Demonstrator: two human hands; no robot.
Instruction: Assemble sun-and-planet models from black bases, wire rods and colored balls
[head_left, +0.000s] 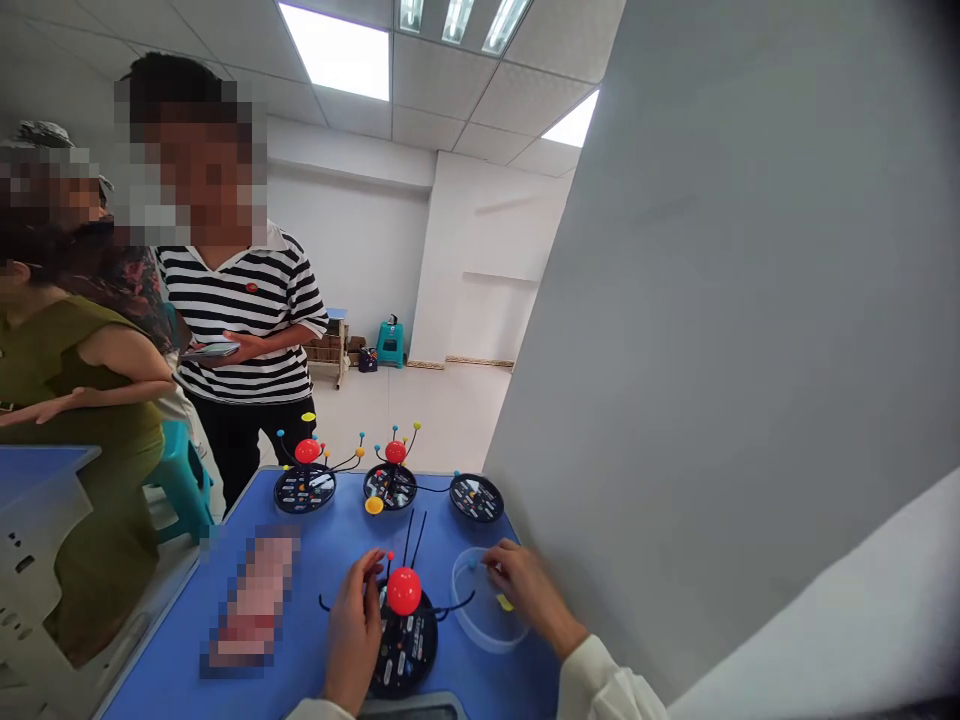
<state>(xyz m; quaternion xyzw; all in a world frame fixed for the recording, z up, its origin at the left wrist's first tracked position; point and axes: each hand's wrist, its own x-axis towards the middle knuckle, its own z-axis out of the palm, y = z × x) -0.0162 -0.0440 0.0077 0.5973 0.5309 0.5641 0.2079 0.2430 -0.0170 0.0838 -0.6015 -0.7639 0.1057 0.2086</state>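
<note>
A black round base (405, 655) with a large red ball (404, 591) and several bent black rods stands near the front of the blue table. My left hand (355, 620) is at its left side, fingers curled beside a small red ball (390, 556) on a rod; whether they grip anything is hidden. To the right, my right hand (525, 580) reaches over the rim of a clear round container (491, 638), its fingertips pinched together near a small blue piece. A yellow piece (505, 603) lies inside the container.
Two assembled models (306, 488) (390, 487) and a bare black disc (477, 498) line the table's (247, 690) far edge. A blurred pink item (259, 600) lies left, a grey-edged tray (412, 708) in front. A grey wall (712, 300) rises at right; people stand and sit at left.
</note>
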